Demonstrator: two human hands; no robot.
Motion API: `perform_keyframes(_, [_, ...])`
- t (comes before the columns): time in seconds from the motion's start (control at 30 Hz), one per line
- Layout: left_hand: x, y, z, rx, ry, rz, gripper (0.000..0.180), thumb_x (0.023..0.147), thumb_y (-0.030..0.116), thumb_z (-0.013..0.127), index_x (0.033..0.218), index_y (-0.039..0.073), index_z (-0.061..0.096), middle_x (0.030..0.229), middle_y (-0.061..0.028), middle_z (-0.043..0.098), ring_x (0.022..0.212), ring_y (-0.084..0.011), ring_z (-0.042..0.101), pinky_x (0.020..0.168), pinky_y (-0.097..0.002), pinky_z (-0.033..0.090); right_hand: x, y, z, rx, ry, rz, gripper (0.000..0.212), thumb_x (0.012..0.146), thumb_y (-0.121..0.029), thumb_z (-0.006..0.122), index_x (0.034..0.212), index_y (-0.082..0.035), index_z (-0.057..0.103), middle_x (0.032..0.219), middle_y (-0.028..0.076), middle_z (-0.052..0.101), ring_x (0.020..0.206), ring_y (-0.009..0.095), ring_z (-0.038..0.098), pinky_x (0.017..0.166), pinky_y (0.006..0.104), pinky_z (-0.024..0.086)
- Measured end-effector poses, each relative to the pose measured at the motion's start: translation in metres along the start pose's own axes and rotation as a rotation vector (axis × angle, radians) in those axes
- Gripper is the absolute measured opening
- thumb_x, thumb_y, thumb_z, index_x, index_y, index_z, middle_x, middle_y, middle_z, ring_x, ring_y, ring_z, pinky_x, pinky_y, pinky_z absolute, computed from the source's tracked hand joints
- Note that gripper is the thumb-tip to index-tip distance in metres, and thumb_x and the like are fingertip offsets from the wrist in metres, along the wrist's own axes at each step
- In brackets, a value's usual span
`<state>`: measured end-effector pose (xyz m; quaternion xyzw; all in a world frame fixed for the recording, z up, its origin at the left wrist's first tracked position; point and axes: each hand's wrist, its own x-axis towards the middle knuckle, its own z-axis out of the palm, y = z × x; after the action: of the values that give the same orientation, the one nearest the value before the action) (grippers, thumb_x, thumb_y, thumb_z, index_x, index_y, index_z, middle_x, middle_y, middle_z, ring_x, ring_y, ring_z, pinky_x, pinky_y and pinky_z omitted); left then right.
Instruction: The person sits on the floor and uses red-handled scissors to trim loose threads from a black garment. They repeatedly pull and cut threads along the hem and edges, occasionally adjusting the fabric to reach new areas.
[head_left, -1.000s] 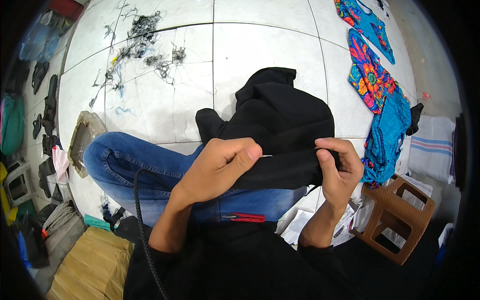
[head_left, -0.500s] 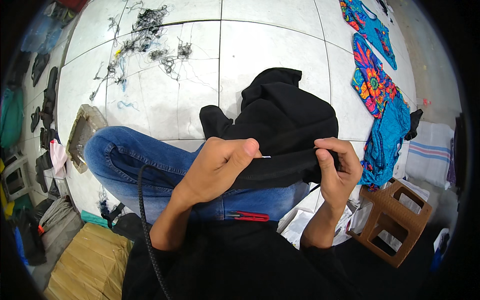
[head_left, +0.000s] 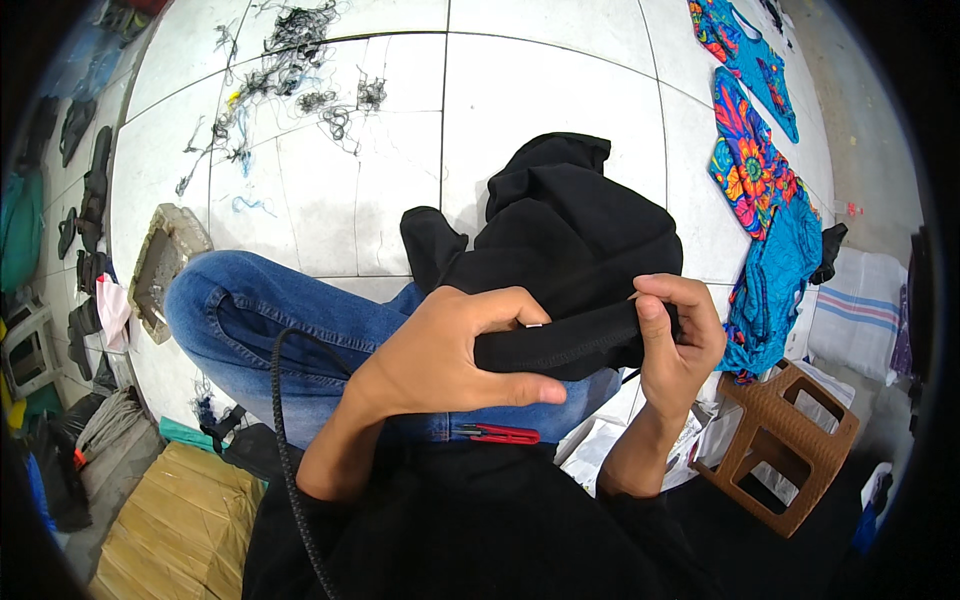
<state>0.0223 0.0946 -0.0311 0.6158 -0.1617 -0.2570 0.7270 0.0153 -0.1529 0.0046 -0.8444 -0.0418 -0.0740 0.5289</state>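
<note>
Looking at the black cloth (head_left: 585, 235), we find it lying partly over the blue jeans (head_left: 260, 310) and partly on the white tiled floor (head_left: 540, 85), with its near edge raised between the two hands. The right hand (head_left: 682, 335) pinches this edge between thumb and index finger. The left hand (head_left: 435, 345) is widely spread: its thumb stands below the folded band, apart from the index finger, and the other fingers hide behind the cloth, so we cannot tell how firmly they support it. We judge the cloth soft, rather light and, being matt, not very slippery. Its loose part sags in folds (it has little stiffness of its own), so the better hold seems to us along the stitched line (head_left: 575, 355), one hand toward each end.
</note>
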Motion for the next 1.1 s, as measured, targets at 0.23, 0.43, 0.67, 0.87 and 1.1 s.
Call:
perform_keyframes(0.23, [0.004,-0.001,-0.001,0.057,0.055,-0.037,0.029,0.092,0.024,0.083,0.096,0.0,0.068,0.073,-0.0036,0.064,0.066,-0.0088,0.056,0.06,-0.0282,0.043,0.003,0.001,0.005,0.032,0.004,0.064,0.012,0.095,-0.001,0.075,0.106,0.003,0.075,0.102,0.01,0.076,0.092,0.015,0.071,0.085,0.0266,0.053])
perform_keyframes(0.43, [0.004,0.001,-0.006,-0.079,0.004,-0.135,0.019,0.099,0.014,0.071,0.085,0.002,0.068,0.073,0.001,0.062,0.067,-0.0047,0.052,0.061,-0.0257,0.041,0.006,0.001,0.006,0.005,-0.047,0.084,0.012,0.096,-0.003,0.073,0.108,0.002,0.075,0.102,0.01,0.076,0.094,0.015,0.071,0.087,0.0275,0.053])
perform_keyframes(0.67, [0.001,-0.003,-0.006,-0.246,-0.049,-0.238,0.024,0.102,0.015,0.068,0.083,0.002,0.066,0.071,0.005,0.056,0.066,-0.0021,0.045,0.058,-0.0245,0.035,0.004,0.0,0.01,0.004,-0.078,0.104,0.012,0.097,-0.002,0.072,0.109,0.001,0.074,0.102,0.009,0.076,0.093,0.014,0.071,0.087,0.0271,0.052])
perform_keyframes(0.87, [-0.003,-0.007,-0.002,-0.284,-0.039,-0.208,0.034,0.106,0.021,0.067,0.078,0.002,0.064,0.066,0.0087,0.045,0.062,-0.001,0.035,0.054,-0.025,0.028,0.003,-0.005,0.013,-0.014,-0.081,0.123,0.012,0.098,-0.002,0.071,0.109,0.002,0.074,0.101,0.009,0.076,0.093,0.013,0.07,0.086,0.0259,0.052])
perform_keyframes(1.1, [-0.005,-0.003,0.0,-0.282,-0.04,-0.189,0.037,0.107,0.022,0.066,0.076,0.002,0.064,0.065,0.0091,0.043,0.062,-0.001,0.034,0.053,-0.0246,0.027,-0.001,-0.005,0.014,-0.037,-0.076,0.111,0.012,0.099,-0.003,0.071,0.109,0.001,0.074,0.1,0.009,0.076,0.093,0.013,0.071,0.085,0.0258,0.052])
